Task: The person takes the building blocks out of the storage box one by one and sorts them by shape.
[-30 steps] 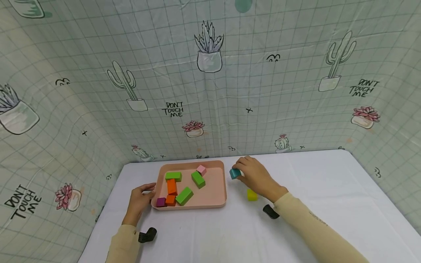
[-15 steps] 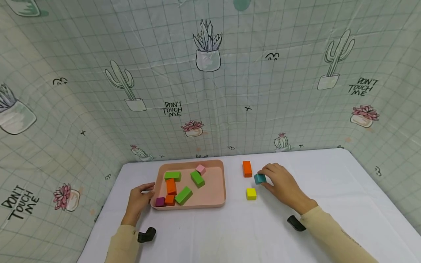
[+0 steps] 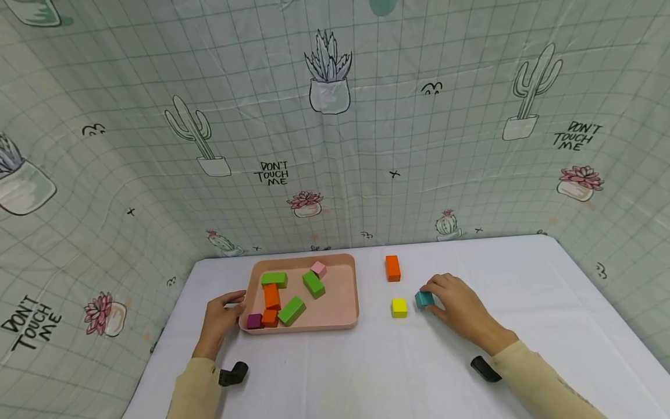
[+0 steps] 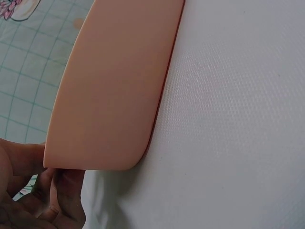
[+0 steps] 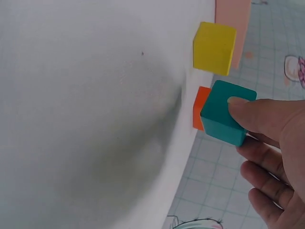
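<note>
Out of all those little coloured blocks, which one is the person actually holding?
The teal cube, pinched in the right hand. It's the only teal block in sight, and neither hand is holding any other block.

I can read "DON'T TOUCH ME" [image 3: 274,173] thrice on the cactus-print backdrop [image 3: 366,134]: left of the left hand [image 3: 220,321], above it, and above-right of the right hand [image 3: 466,311].

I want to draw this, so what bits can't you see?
Right wrist view: part of the orange block, hidden by the teal block.
Left wrist view: the inside of the tray, hidden by its side.
Left wrist view: some fingertips of the left grip, behind the tray.
Head view: the rest of the left sleeve, cut off by the bottom edge.
</note>
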Demonstrator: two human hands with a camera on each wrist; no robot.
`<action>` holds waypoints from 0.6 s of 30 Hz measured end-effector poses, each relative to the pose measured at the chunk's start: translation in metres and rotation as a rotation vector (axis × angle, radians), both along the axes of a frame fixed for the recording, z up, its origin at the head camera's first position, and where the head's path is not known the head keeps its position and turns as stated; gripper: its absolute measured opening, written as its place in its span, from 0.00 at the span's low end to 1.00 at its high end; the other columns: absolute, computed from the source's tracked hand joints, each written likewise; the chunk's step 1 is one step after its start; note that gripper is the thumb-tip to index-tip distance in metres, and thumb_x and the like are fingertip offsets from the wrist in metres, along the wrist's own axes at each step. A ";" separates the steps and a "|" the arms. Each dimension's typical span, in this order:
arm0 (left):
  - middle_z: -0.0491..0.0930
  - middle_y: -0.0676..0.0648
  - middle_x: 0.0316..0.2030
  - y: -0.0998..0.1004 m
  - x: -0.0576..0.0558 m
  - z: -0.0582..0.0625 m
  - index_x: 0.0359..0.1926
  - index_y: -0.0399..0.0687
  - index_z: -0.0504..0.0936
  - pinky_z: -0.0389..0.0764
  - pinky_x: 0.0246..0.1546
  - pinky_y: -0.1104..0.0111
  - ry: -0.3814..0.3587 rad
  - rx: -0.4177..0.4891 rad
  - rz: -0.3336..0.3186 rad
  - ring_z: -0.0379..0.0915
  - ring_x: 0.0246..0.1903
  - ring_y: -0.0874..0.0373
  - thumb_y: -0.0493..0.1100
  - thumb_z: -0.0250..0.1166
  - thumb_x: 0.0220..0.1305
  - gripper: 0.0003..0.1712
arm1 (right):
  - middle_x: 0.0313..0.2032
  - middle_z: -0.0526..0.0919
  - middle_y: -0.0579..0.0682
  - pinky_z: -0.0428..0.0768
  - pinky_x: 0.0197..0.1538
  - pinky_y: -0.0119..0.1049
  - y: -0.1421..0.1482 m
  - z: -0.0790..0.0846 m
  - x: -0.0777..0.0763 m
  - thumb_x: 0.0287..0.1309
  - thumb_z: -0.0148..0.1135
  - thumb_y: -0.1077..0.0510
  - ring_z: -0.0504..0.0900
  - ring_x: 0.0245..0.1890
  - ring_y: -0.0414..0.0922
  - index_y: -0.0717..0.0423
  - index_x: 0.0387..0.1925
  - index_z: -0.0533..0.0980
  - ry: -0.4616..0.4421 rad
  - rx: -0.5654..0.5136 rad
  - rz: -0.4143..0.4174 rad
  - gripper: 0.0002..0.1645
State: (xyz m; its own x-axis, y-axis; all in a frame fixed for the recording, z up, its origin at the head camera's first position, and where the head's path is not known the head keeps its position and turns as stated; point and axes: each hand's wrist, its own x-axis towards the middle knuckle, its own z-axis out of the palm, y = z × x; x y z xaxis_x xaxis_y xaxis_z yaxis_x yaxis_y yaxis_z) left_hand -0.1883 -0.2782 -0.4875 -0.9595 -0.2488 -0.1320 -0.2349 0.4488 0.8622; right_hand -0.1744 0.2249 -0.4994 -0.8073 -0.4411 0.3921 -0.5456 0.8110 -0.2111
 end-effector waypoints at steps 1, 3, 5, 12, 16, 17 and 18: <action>0.79 0.27 0.55 0.000 0.000 0.000 0.63 0.24 0.79 0.78 0.31 0.75 -0.001 0.000 0.000 0.77 0.33 0.61 0.30 0.60 0.72 0.21 | 0.43 0.85 0.50 0.83 0.54 0.49 0.000 -0.001 0.001 0.43 0.86 0.67 0.82 0.47 0.51 0.59 0.44 0.85 -0.003 0.001 0.001 0.24; 0.79 0.27 0.55 -0.001 0.000 0.000 0.63 0.24 0.79 0.78 0.31 0.75 -0.003 -0.002 0.001 0.77 0.34 0.61 0.30 0.60 0.72 0.21 | 0.42 0.85 0.50 0.83 0.54 0.49 -0.002 -0.003 0.002 0.43 0.86 0.67 0.82 0.46 0.50 0.59 0.44 0.85 -0.006 0.003 0.003 0.24; 0.79 0.26 0.55 -0.001 0.001 0.000 0.63 0.24 0.79 0.78 0.31 0.75 -0.003 -0.003 0.001 0.78 0.34 0.60 0.30 0.60 0.72 0.21 | 0.42 0.85 0.49 0.84 0.53 0.48 -0.003 -0.004 0.003 0.43 0.86 0.67 0.81 0.46 0.50 0.58 0.43 0.85 -0.009 0.005 0.008 0.23; 0.78 0.26 0.55 -0.001 -0.001 -0.001 0.63 0.24 0.79 0.78 0.31 0.75 -0.007 -0.005 -0.002 0.77 0.33 0.61 0.30 0.59 0.72 0.21 | 0.40 0.84 0.48 0.83 0.52 0.47 -0.006 -0.009 0.006 0.42 0.87 0.65 0.81 0.44 0.48 0.57 0.42 0.85 -0.001 0.021 0.022 0.23; 0.78 0.26 0.56 -0.001 -0.001 -0.001 0.63 0.25 0.79 0.78 0.32 0.76 -0.012 0.001 -0.002 0.77 0.33 0.61 0.30 0.59 0.73 0.21 | 0.40 0.84 0.48 0.83 0.51 0.46 -0.007 -0.012 0.007 0.42 0.87 0.64 0.81 0.43 0.47 0.58 0.42 0.85 0.002 0.031 0.027 0.23; 0.78 0.26 0.56 -0.001 -0.001 -0.001 0.63 0.25 0.79 0.78 0.32 0.76 -0.012 -0.001 -0.002 0.77 0.34 0.60 0.30 0.59 0.73 0.21 | 0.40 0.84 0.48 0.84 0.51 0.46 -0.007 -0.012 0.007 0.42 0.87 0.64 0.80 0.43 0.47 0.58 0.42 0.86 0.002 0.033 0.028 0.23; 0.78 0.27 0.56 -0.001 -0.001 -0.001 0.63 0.25 0.79 0.78 0.32 0.76 -0.012 -0.001 -0.002 0.77 0.34 0.60 0.30 0.60 0.73 0.21 | 0.40 0.84 0.48 0.84 0.51 0.46 -0.008 -0.013 0.007 0.42 0.87 0.64 0.80 0.43 0.47 0.58 0.42 0.86 0.000 0.032 0.030 0.23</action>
